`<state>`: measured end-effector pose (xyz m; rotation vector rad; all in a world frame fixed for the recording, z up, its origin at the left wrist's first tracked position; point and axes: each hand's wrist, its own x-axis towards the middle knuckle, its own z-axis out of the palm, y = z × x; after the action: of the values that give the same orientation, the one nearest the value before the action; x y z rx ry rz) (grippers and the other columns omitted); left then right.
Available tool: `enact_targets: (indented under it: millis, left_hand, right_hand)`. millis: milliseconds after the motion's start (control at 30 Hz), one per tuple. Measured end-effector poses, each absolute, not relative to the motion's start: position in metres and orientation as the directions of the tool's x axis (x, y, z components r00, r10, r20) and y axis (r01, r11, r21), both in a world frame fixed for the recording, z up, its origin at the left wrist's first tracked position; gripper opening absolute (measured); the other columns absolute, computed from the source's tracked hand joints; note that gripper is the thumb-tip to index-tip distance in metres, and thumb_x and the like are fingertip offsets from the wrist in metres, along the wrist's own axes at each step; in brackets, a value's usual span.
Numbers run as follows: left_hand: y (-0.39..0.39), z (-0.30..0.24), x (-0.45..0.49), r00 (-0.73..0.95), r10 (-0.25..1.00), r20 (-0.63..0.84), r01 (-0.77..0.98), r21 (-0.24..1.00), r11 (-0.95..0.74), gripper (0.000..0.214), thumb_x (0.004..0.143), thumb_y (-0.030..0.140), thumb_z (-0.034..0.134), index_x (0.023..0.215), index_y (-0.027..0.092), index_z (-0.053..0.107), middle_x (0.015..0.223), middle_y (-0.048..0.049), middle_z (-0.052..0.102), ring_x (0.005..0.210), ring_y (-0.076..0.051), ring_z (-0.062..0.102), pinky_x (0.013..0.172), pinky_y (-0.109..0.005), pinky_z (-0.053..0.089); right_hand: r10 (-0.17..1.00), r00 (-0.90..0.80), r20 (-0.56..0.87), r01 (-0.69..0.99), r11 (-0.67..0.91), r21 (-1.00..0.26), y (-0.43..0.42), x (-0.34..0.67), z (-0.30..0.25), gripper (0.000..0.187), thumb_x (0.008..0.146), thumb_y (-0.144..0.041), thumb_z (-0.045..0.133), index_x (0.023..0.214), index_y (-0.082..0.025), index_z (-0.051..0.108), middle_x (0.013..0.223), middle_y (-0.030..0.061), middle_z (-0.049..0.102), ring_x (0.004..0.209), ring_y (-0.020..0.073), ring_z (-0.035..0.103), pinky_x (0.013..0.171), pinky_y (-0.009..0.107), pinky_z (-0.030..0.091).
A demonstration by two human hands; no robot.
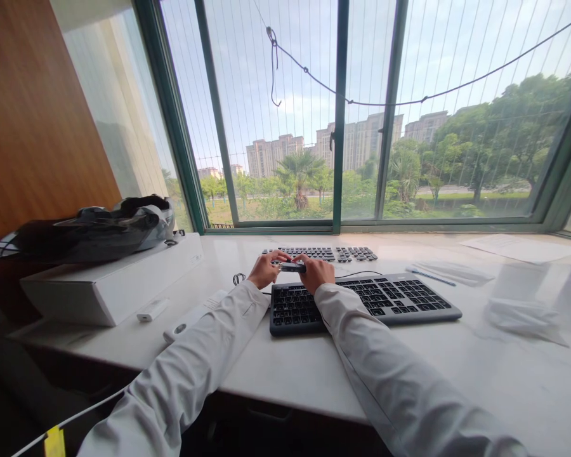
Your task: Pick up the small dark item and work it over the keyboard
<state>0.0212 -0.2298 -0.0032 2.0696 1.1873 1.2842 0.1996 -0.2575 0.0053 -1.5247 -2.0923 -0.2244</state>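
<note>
Both my arms in white sleeves reach forward over a white sill-like desk [285,374]. My left hand [265,270] and my right hand [316,273] are closed together on a small dark and silver object [291,267], too small to name, held just above the far edge of a grey keyboard with black keys [385,298]. A second black keyboard [323,254] lies behind the hands, near the window.
A white box [109,285] with a dark bag [90,231] on top stands at the left. A small white device [152,310] and a white remote-like item [190,320] lie near it. A pen [431,277], papers [518,247] and crumpled plastic [523,314] lie at the right.
</note>
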Motion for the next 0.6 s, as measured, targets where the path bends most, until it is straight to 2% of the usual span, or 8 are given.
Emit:
enact_targets:
  millis: [100,400,600]
  left_hand:
    - [-0.2322,-0.0016,0.0212,0.213,0.83,0.515,0.447,0.704,-0.551,0.05,0.056,-0.001,0.045,0.097,0.015,0.068,0.094,-0.0075,0.066,0.058,-0.008,0.057,0.041,-0.013,0.039]
    - [-0.2321,-0.0015,0.0218,0.24,0.85,0.468,0.354,0.773,-0.526,0.042,0.062,0.005,0.046,0.099,0.01,0.066,0.095,-0.012,0.068,0.045,-0.007,0.053,0.033,-0.015,0.035]
    - [-0.2287,-0.0041,0.0212,0.221,0.853,0.473,0.327,0.788,-0.522,0.045,0.062,0.005,0.048,0.103,0.013,0.064,0.097,-0.0111,0.068,0.061,-0.014,0.063,0.034,-0.013,0.035]
  right_hand:
    - [0.83,-0.228,0.509,0.922,0.352,-0.162,-0.2569,0.1996,0.0047,0.032,0.087,-0.033,0.042,0.114,-0.037,0.057,0.09,0.0009,0.07,0.079,0.0188,0.063,0.067,0.028,0.038]
    - [0.827,-0.252,0.503,0.924,0.36,-0.13,-0.2553,0.1999,0.0031,0.033,0.085,-0.032,0.044,0.115,-0.038,0.056,0.093,0.0004,0.07,0.082,0.0196,0.063,0.068,0.028,0.039]
    - [0.824,-0.26,0.504,0.918,0.372,-0.135,-0.2563,0.2,0.0034,0.034,0.085,-0.034,0.044,0.118,-0.038,0.053,0.092,0.0001,0.07,0.082,0.0198,0.063,0.071,0.029,0.039]
